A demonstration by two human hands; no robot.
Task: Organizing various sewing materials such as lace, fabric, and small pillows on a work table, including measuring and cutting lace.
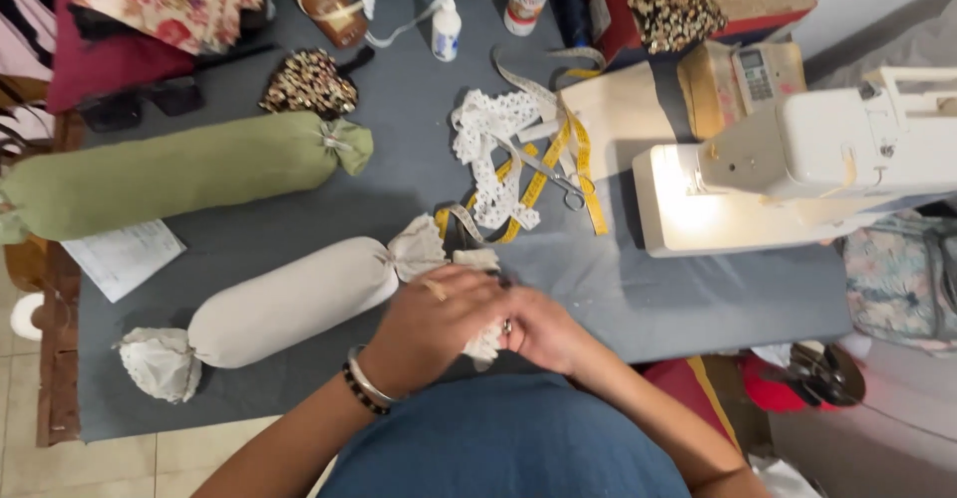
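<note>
- A green bolster (pixel 169 174) lies at the left of the grey table (pixel 638 309), with a white paper (pixel 125 256) just below it.
- Nearer the person lies a cream bolster (pixel 289 304), both ends gathered.
- The left hand (pixel 434 324), bangles at the wrist, is curled over that bolster's right end, fingers closed on a piece of white lace (pixel 485 343).
- The right hand (pixel 538 331) touches the left one and pinches the same lace.
- Further back, more lace (pixel 488 129) lies tangled with a yellow tape (pixel 583 164) and scissors (pixel 558 184).
- At the right stands a white sewing machine (pixel 797 169), its lamp lit.
</note>
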